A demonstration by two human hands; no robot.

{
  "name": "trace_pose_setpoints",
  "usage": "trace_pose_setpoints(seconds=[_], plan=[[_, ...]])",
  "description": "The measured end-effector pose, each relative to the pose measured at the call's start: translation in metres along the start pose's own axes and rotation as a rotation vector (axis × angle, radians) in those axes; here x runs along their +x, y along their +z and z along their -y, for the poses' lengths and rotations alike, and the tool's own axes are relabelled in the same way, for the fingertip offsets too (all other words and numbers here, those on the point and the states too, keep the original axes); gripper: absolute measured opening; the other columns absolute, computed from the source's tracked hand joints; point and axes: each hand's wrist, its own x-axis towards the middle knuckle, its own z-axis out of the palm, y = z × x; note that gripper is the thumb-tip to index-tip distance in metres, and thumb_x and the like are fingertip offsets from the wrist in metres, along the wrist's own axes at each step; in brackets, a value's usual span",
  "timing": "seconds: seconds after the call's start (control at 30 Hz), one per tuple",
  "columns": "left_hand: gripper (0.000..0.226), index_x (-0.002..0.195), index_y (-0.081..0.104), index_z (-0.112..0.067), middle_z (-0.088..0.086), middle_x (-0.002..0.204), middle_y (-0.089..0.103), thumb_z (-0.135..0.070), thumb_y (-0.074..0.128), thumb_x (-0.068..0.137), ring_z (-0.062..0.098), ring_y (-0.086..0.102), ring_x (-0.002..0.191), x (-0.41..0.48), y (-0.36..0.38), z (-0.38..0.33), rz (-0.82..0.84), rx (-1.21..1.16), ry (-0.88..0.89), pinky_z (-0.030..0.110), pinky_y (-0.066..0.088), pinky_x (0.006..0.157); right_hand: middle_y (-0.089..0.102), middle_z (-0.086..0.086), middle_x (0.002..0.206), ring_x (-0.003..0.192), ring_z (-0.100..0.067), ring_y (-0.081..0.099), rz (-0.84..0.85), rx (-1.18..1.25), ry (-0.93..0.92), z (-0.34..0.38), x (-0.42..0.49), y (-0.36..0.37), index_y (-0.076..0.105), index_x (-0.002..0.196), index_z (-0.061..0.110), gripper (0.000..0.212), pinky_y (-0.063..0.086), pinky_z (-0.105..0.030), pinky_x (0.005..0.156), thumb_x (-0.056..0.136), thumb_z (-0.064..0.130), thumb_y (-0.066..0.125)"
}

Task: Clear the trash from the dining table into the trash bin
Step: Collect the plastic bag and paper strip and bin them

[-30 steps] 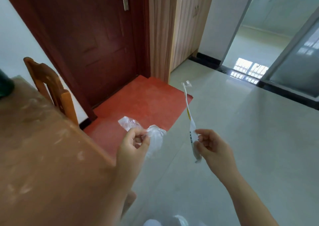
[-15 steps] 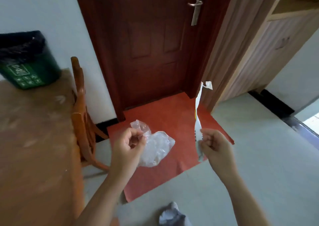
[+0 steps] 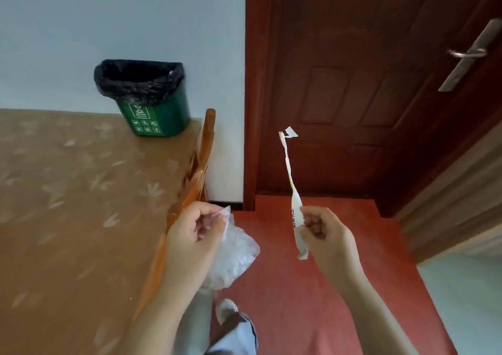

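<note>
My left hand [image 3: 195,232] pinches a crumpled clear plastic bag [image 3: 235,254] that hangs beside the table's right edge. A long, thin white wrapper strip [image 3: 290,189] with yellow and black print stands upright in the pinch of my right hand [image 3: 324,235], over the red mat. The green trash bin [image 3: 146,99] with a black liner stands at the far right corner of the dining table [image 3: 68,205], against the wall, well beyond both hands. Its mouth is open; its inside is dark.
A wooden chair [image 3: 195,170] is tucked against the table's right edge, just left of my left hand. A dark red door [image 3: 366,96] with a metal handle [image 3: 467,56] stands ahead, a red floor mat [image 3: 312,286] beneath. My leg and shoe [image 3: 231,325] show below.
My view has swung left, bringing the table and bin toward the centre. Both hands keep their holds on the bag and wrapper and have come closer to the table edge.
</note>
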Motion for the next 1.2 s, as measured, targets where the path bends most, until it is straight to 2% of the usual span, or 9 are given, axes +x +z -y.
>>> trace_pose_setpoints(seconds=[0.13,0.27,0.4,0.57,0.67,0.87,0.93,1.07,1.2], plan=[[0.014,0.076,0.063,-0.032,-0.002,0.077,0.062,-0.019,0.064,0.076,0.006,0.055,0.066,0.070,-0.005,0.008,-0.125,-0.064,0.037,0.011,0.042,0.061,0.061,0.002,0.081,0.071,-0.005,0.054,0.074,-0.077,-0.086,0.015,0.084,0.025,0.061,0.098,0.020,0.032,0.043,-0.007,0.063,0.077,-0.004,0.061],[0.023,0.076,0.062,-0.028,-0.015,0.079,0.065,-0.005,0.066,0.080,0.002,0.058,0.070,0.141,-0.021,0.005,-0.243,-0.040,0.107,0.009,0.043,0.062,0.058,0.003,0.079,0.070,0.000,0.052,0.139,-0.122,-0.216,0.048,0.169,0.060,0.061,0.101,0.017,0.031,0.042,-0.005,0.064,0.078,-0.004,0.061],[0.022,0.078,0.061,-0.027,-0.020,0.076,0.065,-0.005,0.065,0.080,-0.001,0.058,0.069,0.197,-0.038,0.010,-0.360,-0.042,0.135,0.008,0.042,0.062,0.058,0.008,0.080,0.073,0.002,0.053,0.222,-0.142,-0.320,0.071,0.232,0.100,0.061,0.102,0.018,0.032,0.041,-0.005,0.063,0.078,-0.002,0.062],[0.028,0.073,0.061,-0.028,-0.018,0.072,0.064,-0.001,0.064,0.080,0.000,0.054,0.063,0.247,-0.050,0.031,-0.517,-0.012,0.047,0.011,0.042,0.059,0.057,0.009,0.082,0.075,-0.001,0.052,0.345,-0.168,-0.399,0.082,0.294,0.143,0.060,0.105,0.020,0.032,0.043,-0.010,0.067,0.080,0.000,0.061],[0.029,0.067,0.061,-0.028,-0.012,0.067,0.063,-0.002,0.065,0.080,0.004,0.053,0.061,0.272,-0.056,0.042,-0.610,-0.033,-0.016,0.012,0.042,0.058,0.053,0.013,0.083,0.077,0.005,0.051,0.418,-0.202,-0.500,0.092,0.338,0.169,0.060,0.107,0.018,0.031,0.039,-0.004,0.068,0.081,0.001,0.059],[0.020,0.068,0.061,-0.027,-0.002,0.070,0.065,-0.012,0.067,0.080,0.021,0.057,0.068,0.315,-0.063,0.051,-0.846,0.076,-0.111,0.031,0.045,0.061,0.052,0.003,0.085,0.072,-0.004,0.050,0.556,-0.231,-0.723,0.125,0.435,0.225,0.058,0.109,0.013,0.029,0.039,-0.004,0.065,0.083,0.000,0.054],[0.017,0.069,0.061,-0.025,-0.001,0.071,0.065,-0.015,0.066,0.081,0.018,0.054,0.064,0.326,-0.063,0.052,-0.923,0.102,-0.133,0.033,0.044,0.058,0.054,-0.001,0.087,0.073,-0.005,0.050,0.611,-0.241,-0.761,0.137,0.463,0.243,0.058,0.110,0.013,0.029,0.041,-0.008,0.067,0.085,0.001,0.053],[0.023,0.067,0.060,-0.029,-0.001,0.067,0.063,-0.012,0.065,0.081,0.020,0.055,0.064,0.345,-0.059,0.057,-1.048,0.118,-0.192,0.035,0.045,0.060,0.055,-0.005,0.089,0.072,-0.015,0.050,0.731,-0.306,-0.833,0.157,0.515,0.285,0.059,0.109,0.012,0.029,0.048,-0.027,0.073,0.084,-0.002,0.051],[0.019,0.070,0.061,-0.023,-0.002,0.066,0.062,-0.008,0.064,0.081,0.012,0.053,0.060,0.349,-0.059,0.057,-1.116,0.186,-0.238,0.024,0.043,0.056,0.055,-0.002,0.086,0.071,-0.019,0.053,0.796,-0.402,-0.903,0.164,0.549,0.328,0.060,0.107,0.013,0.027,0.049,-0.033,0.073,0.085,0.001,0.050]])
